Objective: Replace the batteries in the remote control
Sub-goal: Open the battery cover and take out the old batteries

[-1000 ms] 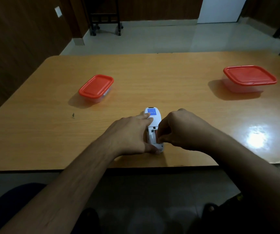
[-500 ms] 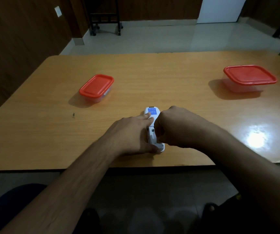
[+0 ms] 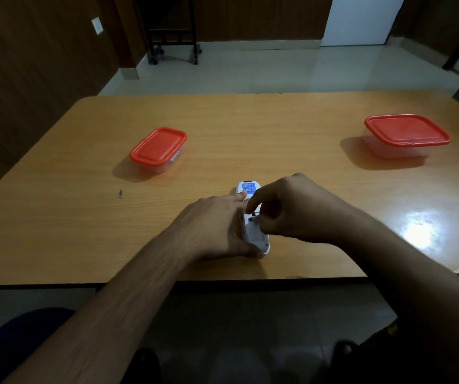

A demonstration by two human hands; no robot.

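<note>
A white remote control lies back up on the wooden table near its front edge, a blue label at its far end. Its battery compartment is open toward me. My left hand holds the remote from the left, index finger along its side and thumb round the near end. My right hand hovers over the compartment with curled fingers, the index tip pressing into the compartment's far end. Whether these fingers pinch a battery is hidden.
Two clear containers with red lids stand on the table, a smaller one at the left and a larger one at the far right. A small dark speck lies left of my hands. A dark wheeled cart stands beyond the table.
My right hand has shifted up along the remote and lifted a little, uncovering the near part of the open compartment. The left hand and the remote have stayed put.
</note>
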